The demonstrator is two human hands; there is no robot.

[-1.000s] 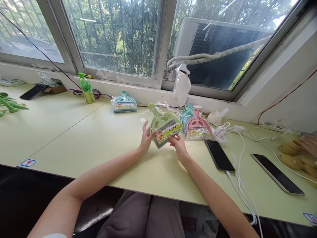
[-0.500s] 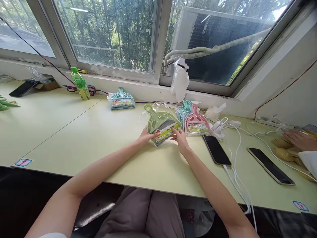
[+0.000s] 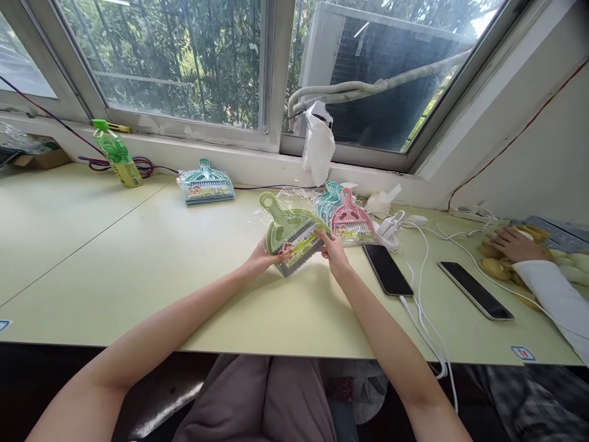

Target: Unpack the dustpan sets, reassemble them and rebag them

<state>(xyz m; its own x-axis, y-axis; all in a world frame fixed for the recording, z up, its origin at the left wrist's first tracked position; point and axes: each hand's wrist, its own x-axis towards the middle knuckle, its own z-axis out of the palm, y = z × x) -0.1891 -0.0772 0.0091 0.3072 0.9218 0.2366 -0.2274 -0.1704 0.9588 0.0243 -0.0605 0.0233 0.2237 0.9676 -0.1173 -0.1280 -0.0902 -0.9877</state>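
Observation:
A green dustpan and brush set in clear plastic wrap is held tilted above the table, its handle toward the upper left. My left hand grips its lower left side, thumb over the label. On the right edge, my right hand pinches the set with the thumb in front; the fingers behind are partly hidden. Just beyond my right hand lies a wrapped pink dustpan set, with teal dustpan sets beside it. Another stack of teal dustpan sets lies near the wall, further left.
A green-capped bottle stands at the back left. To the right are a black phone, white charging cables and a second phone. Another person's hand rests on yellowish-brown items at the far right of the table.
My left fingers, raised off the set at first, have closed on its side. The dustpan set has tilted slightly. The view has swung right, showing more of the other person's arm.

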